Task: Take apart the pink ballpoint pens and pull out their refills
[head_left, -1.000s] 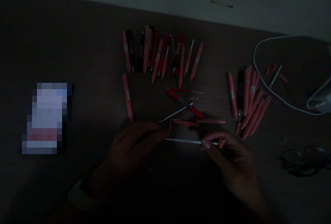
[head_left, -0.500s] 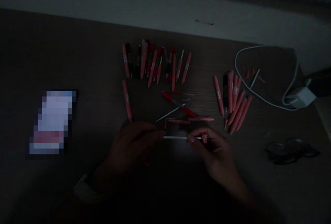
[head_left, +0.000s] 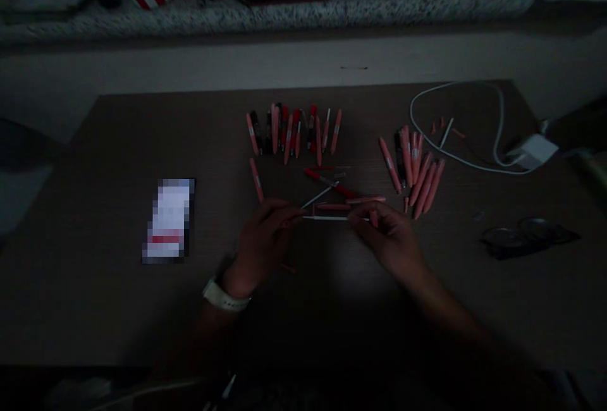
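Note:
A thin white pen refill (head_left: 327,218) stretches level between my hands. The fingertips of my left hand (head_left: 265,234) pinch its left end, and my right hand (head_left: 391,234) grips it near the right end. A small pink pen part (head_left: 374,217) also shows among my right fingers. Just beyond the refill lie a pink pen barrel (head_left: 332,207) and a second pink barrel (head_left: 367,200). Behind these, another white refill (head_left: 320,196) rests slanted beside a red pen (head_left: 344,191). The dim light hides the exact fingertip contact.
Pink, red and black pens (head_left: 289,139) line the back of the table. More pink pens (head_left: 429,186) lie to the right, near a white cable with a charger (head_left: 538,150). Glasses (head_left: 528,237) sit far right; a lit phone (head_left: 165,221) lies left.
The camera view has tilted up and drawn back, bringing the back ledge and my left wrist's watch further into view. Both hands keep their hold on the refill.

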Tool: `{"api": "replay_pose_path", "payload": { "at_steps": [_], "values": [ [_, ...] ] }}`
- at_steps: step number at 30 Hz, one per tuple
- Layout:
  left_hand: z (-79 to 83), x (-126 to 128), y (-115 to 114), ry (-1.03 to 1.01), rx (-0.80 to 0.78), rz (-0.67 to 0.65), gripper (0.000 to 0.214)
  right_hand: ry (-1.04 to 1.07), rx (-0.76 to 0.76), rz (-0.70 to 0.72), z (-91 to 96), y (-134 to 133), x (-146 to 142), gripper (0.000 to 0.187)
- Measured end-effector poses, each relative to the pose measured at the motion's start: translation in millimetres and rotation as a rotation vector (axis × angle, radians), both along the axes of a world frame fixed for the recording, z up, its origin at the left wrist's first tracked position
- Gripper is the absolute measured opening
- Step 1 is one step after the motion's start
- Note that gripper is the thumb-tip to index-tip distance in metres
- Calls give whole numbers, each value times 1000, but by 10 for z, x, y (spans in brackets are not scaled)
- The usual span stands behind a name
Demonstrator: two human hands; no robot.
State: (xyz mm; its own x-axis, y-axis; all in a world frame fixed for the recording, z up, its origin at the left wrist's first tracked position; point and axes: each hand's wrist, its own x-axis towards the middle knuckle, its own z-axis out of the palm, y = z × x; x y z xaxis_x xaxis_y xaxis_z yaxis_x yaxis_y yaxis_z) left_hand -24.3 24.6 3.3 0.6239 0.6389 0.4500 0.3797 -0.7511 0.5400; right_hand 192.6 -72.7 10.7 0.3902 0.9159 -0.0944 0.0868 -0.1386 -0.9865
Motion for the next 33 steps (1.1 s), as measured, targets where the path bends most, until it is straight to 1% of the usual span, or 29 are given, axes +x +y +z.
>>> {"api": "replay_pose_path", "payload": {
  "at_steps": [5,10,14,18,25,29,33],
  "values": [
    [-41,2,16,15,-10,-4,21,2,29,1,-57,5,-5,15],
    [-24,17,5,-2,3,27,19,9,49,-26,-148,22,9,16],
    [-20,21,3,39,5,10,19,-23,60,11,-125,26,-7,12],
    [-24,18,2,30,-14,-44,21,-55,73,49,-105,32,-28,9],
    [59,49,-18,-17,-131,27,7,-136,106,96,-112,44,4,8],
    [42,39,4,-8,-159,29,7,-149,69,93,-90,53,6,10],
    [16,33,26,-2,-182,17,7,-110,78,99,-89,56,-3,16]
  ]
}}
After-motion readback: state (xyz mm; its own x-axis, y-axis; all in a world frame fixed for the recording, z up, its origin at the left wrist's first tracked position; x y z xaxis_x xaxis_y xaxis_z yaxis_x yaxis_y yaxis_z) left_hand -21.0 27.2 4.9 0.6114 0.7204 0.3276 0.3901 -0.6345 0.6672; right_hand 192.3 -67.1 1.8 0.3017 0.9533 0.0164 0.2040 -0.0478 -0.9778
